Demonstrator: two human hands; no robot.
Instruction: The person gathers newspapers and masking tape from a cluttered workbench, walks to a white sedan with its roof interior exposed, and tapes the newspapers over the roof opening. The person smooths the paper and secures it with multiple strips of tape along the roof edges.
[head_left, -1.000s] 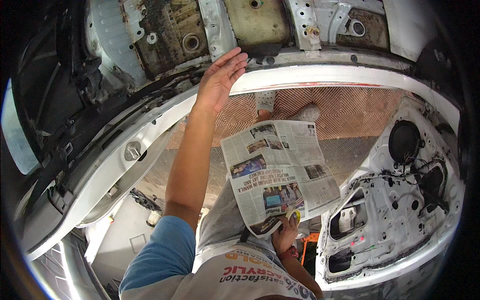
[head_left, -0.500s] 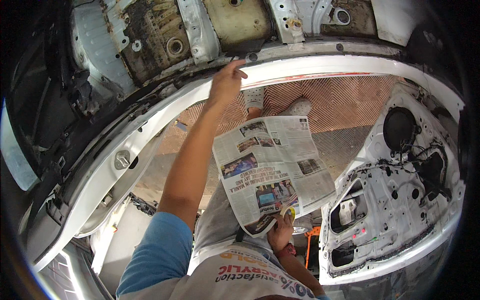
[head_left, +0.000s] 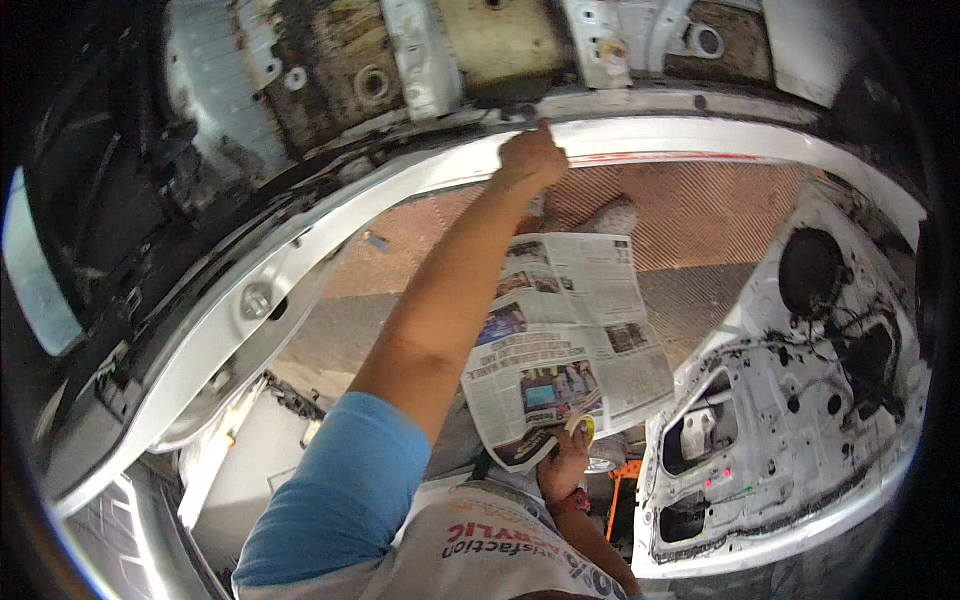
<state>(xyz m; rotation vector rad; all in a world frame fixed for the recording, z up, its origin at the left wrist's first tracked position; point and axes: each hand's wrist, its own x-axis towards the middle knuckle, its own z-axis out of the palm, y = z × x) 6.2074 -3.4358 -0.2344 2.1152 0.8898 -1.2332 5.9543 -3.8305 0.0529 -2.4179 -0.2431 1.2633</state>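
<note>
My left hand (head_left: 533,158) reaches out to the white door sill (head_left: 470,165) of a car body. Its index finger stretches to the sill's far edge, the thumb is apart, and the other fingers are curled; I see nothing held in it. Close to my waist, my right hand (head_left: 565,465) is closed on the lower edge of a newspaper sheet (head_left: 585,345). The sheet hangs open in front of my legs, creased. A yellow-rimmed tape roll (head_left: 584,428) shows at the fingers of that same hand.
A stripped white door panel (head_left: 780,400) with holes and loose wiring stands at right. Bare, stained car floor (head_left: 500,45) lies beyond the sill. Reddish-brown patterned flooring (head_left: 690,215) is below. An orange stand (head_left: 622,480) and a wheel are near my right forearm.
My left hand has moved right along the sill, its forearm now covering the newspaper's left part. The right hand keeps its hold; the view has shifted slightly.
</note>
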